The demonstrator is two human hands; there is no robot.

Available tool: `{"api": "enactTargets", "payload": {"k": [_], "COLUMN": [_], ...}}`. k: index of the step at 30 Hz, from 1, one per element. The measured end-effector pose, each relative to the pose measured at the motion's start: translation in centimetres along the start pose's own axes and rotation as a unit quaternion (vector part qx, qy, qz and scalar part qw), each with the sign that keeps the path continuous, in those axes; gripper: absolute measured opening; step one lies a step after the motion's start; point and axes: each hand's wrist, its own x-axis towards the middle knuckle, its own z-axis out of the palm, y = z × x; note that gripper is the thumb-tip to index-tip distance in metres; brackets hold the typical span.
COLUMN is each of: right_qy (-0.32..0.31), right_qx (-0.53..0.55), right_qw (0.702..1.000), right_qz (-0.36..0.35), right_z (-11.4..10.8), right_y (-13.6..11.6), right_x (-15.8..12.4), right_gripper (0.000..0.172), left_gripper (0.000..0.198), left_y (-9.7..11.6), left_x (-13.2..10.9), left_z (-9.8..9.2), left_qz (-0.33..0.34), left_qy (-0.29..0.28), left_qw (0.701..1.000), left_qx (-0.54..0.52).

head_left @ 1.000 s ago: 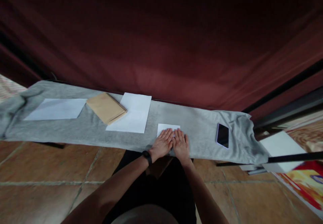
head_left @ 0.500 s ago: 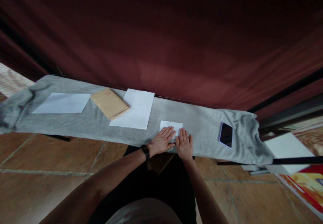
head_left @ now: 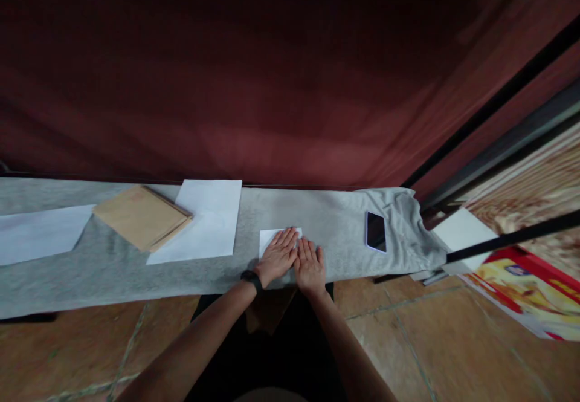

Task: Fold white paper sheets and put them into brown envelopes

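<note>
We've got both palms down flat, fingers straight, gripping nothing: left hand (head_left: 277,256) on the small folded paper (head_left: 270,236), right hand (head_left: 310,264) at its right edge.

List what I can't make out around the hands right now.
Head view only.
Small white folded paper: near part hidden under left hand and right hand.
Pale white sheet on the grey cloth: cut off by the left edge.
Flat brown envelope stack: too small to count.
Black rectangular phone: screen dark, too small to read.
</note>
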Motion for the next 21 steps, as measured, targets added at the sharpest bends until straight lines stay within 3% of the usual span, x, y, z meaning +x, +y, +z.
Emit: {"api": "enactTargets", "payload": {"k": [13, 18, 21], "right_qy": [0.019, 0.004, -0.021], "right_qx": [0.012, 0.031, 0.050], "right_qw": [1.000, 0.999, 0.999], "right_qz": [0.009, 0.021, -0.008], "right_z": [-0.3, -0.8, -0.7], "right_y": [-0.1, -0.7, -1.9], "right_x": [-0.1, 1.1, 2.7], "right_gripper": [0.050, 0.049, 0.050], "left_gripper": [0.063, 0.063, 0.063], "left_y": [-3.7, -3.8, -3.6], "left_x": [-4.3, -5.1, -5.0], "left_z": [-1.0, -1.5, -1.7], "left_qz": [-0.090, -0.103, -0.101], "left_qy": [0.059, 0.056, 0.054], "left_qw": [0.994, 0.992, 0.992], "left_qx": [0.029, 0.045, 0.048]}}
